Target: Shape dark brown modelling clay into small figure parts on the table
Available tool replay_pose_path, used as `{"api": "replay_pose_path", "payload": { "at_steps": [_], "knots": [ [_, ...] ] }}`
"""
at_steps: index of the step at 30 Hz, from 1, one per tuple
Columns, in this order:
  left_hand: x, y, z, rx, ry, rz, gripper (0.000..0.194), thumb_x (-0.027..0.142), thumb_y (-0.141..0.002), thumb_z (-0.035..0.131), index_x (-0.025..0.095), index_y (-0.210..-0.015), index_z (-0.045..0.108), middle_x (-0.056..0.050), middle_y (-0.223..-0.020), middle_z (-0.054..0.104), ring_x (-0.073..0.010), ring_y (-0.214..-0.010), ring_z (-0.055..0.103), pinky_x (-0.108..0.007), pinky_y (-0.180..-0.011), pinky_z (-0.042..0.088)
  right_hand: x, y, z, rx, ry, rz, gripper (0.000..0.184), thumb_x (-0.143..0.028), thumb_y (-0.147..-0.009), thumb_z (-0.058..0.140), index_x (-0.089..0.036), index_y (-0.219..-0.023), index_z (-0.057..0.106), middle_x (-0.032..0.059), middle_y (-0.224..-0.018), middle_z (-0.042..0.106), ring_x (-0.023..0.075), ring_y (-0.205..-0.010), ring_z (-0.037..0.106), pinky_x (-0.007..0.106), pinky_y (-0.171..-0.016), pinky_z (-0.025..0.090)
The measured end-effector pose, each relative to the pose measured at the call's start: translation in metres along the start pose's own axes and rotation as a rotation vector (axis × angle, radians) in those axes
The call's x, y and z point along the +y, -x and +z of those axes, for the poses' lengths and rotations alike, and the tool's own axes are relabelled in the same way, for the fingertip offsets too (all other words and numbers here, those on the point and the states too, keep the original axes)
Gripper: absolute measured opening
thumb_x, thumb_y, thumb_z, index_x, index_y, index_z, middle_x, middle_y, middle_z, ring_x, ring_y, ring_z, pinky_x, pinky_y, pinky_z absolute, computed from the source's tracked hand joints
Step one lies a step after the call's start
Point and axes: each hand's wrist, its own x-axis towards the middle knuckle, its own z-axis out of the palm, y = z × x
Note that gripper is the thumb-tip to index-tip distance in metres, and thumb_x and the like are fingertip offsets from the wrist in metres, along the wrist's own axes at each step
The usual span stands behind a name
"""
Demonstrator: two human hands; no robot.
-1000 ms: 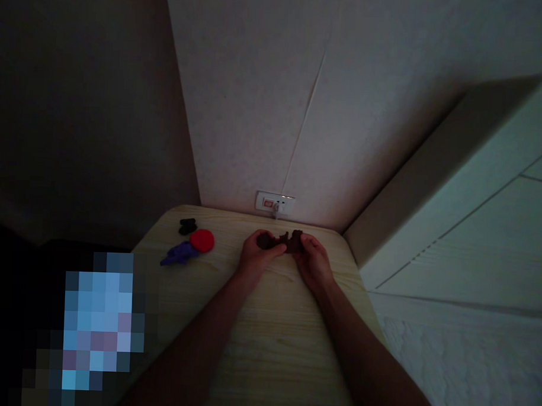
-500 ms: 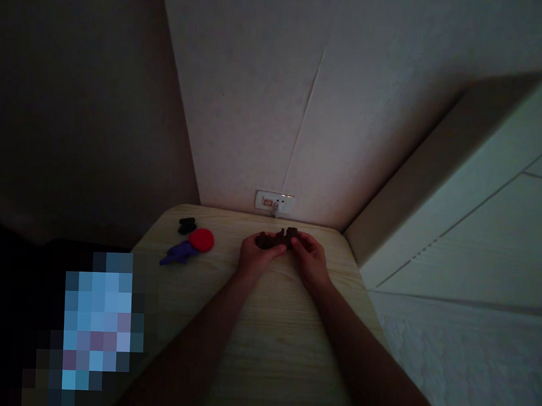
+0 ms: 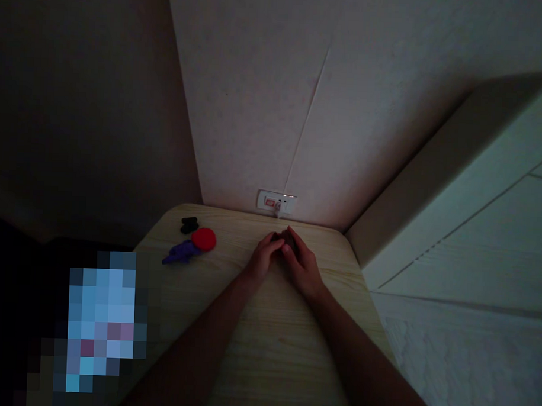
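Note:
A dark brown lump of what looks like modelling clay [image 3: 288,239] is pressed between my two hands near the back of the table. My left hand [image 3: 264,254] curls around its left side, with the thumb lying over the front. From the right, my right hand [image 3: 301,261] wraps it, fingers on the far side and thumb on the near side. Much of the lump is hidden by the fingers. To the left lie a flat red disc [image 3: 203,239], an irregular purple piece [image 3: 180,252] touching it, and small black pieces [image 3: 189,225] behind.
The pale wood-grain table [image 3: 266,345] ends at a wall, where a socket plate [image 3: 277,201] holds a plug. A light cabinet or panel [image 3: 465,233] rises along the right. At the lower left is a pixelated blue patch [image 3: 102,315].
My hands have come closer together, the left one moving right. The brown clay, earlier a wide ragged strip, is now bunched up and more covered by fingers. The other pieces lie as before.

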Motion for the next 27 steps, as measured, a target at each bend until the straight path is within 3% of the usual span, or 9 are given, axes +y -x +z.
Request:
{"api": "replay_pose_path", "payload": {
  "at_steps": [3, 6, 10, 13, 18, 23, 27],
  "knots": [
    [0.0, 0.001, 0.002, 0.009, 0.032, -0.012, 0.04, 0.05, -0.068, 0.079, 0.022, -0.094, 0.067, -0.003, -0.093, 0.072, -0.0222, -0.092, 0.068, -0.032, -0.08, 0.054, -0.004, 0.002, 0.001, -0.013, 0.006, 0.017, 0.056, -0.052, -0.088, 0.078, -0.029, -0.138, 0.07, 0.007, -0.145, 0.07, 0.0298, -0.136, 0.063, 0.045, -0.123, 0.041],
    [-0.004, 0.0, 0.004, 0.065, 0.062, -0.009, 0.051, 0.053, -0.076, 0.077, 0.025, -0.117, 0.066, -0.004, -0.111, 0.074, -0.0229, -0.111, 0.069, -0.034, -0.095, 0.055, -0.008, 0.005, 0.002, -0.057, 0.029, 0.003, 0.055, -0.045, -0.092, 0.074, -0.03, -0.144, 0.065, 0.0056, -0.145, 0.07, 0.0293, -0.138, 0.061, 0.046, -0.125, 0.038],
    [-0.013, -0.001, 0.004, 0.087, -0.029, 0.062, 0.053, 0.059, -0.085, 0.07, 0.024, -0.124, 0.068, -0.008, -0.145, 0.064, -0.0244, -0.144, 0.052, -0.035, -0.122, 0.039, -0.011, 0.007, 0.003, -0.108, 0.001, -0.049, 0.055, -0.025, -0.089, 0.066, -0.031, -0.143, 0.065, 0.0002, -0.149, 0.066, 0.0276, -0.143, 0.055, 0.046, -0.128, 0.032],
    [-0.021, 0.004, 0.004, 0.084, -0.181, 0.14, 0.058, 0.064, -0.087, 0.067, 0.025, -0.13, 0.068, -0.01, -0.154, 0.057, -0.0258, -0.153, 0.042, -0.037, -0.128, 0.031, -0.014, 0.006, 0.002, -0.115, -0.082, -0.03, 0.053, -0.02, -0.081, 0.063, -0.03, -0.133, 0.071, 0.0002, -0.14, 0.072, 0.0281, -0.135, 0.06, 0.045, -0.123, 0.039],
    [-0.029, 0.013, 0.001, 0.014, -0.357, 0.284, 0.071, 0.071, -0.093, 0.054, 0.024, -0.145, 0.06, -0.012, -0.164, 0.046, -0.0274, -0.157, 0.035, -0.039, -0.131, 0.023, -0.018, 0.004, 0.007, -0.096, -0.16, 0.01, 0.038, -0.031, -0.081, 0.079, -0.028, -0.118, 0.076, 0.004, -0.12, 0.079, 0.0266, -0.113, 0.069, 0.042, -0.108, 0.051],
    [-0.026, 0.019, 0.001, -0.039, -0.474, 0.377, 0.071, 0.066, -0.096, 0.053, 0.027, -0.154, 0.053, -0.009, -0.171, 0.038, -0.0284, -0.161, 0.028, -0.04, -0.133, 0.013, -0.01, 0.003, 0.013, -0.062, -0.278, 0.104, 0.042, -0.044, -0.08, 0.085, -0.028, -0.119, 0.077, 0.0045, -0.118, 0.08, 0.0244, -0.113, 0.07, 0.039, -0.109, 0.052],
    [-0.021, 0.022, 0.003, -0.05, -0.585, 0.42, 0.071, 0.062, -0.099, 0.05, 0.025, -0.159, 0.046, -0.011, -0.172, 0.037, -0.0278, -0.161, 0.027, -0.041, -0.133, 0.009, -0.003, 0.0, 0.013, -0.053, -0.384, 0.169, 0.04, -0.047, -0.079, 0.086, -0.027, -0.113, 0.08, 0.0039, -0.108, 0.081, 0.0238, -0.106, 0.071, 0.038, -0.1, 0.057]
  ]
}}
